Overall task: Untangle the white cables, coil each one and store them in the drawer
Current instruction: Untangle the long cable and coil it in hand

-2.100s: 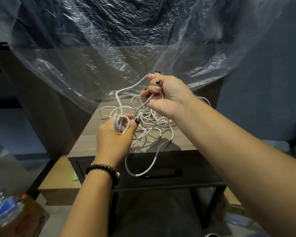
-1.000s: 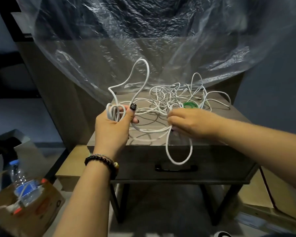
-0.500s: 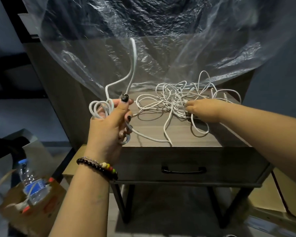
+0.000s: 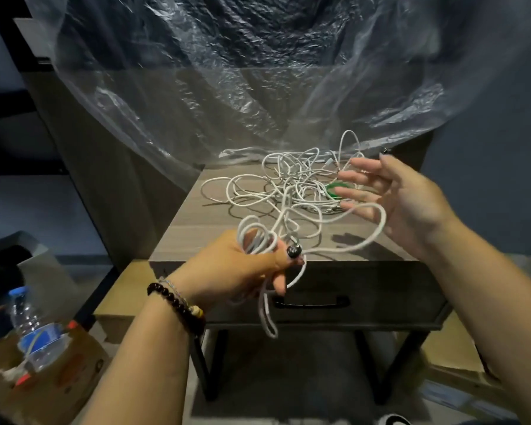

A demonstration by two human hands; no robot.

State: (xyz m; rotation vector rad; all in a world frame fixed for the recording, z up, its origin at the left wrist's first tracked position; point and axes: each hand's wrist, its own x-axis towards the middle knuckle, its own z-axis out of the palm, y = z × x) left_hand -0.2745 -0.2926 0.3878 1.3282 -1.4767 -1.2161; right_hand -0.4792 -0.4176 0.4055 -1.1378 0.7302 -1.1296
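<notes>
Nearest, the left hand [image 4: 242, 268] grips a small coil [image 4: 255, 237] of white cable. To wind neatly, the right hand [image 4: 393, 207], fingers spread with a loop [image 4: 377, 222] draped across them, should feed slack slowly from the tangle [image 4: 292, 185] on the surface [image 4: 196, 231]; the drawer [image 4: 380, 289] looks closed.

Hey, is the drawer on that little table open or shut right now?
Shut. The drawer front sits flush under the tabletop, its black handle facing out; no gap shows.
</notes>
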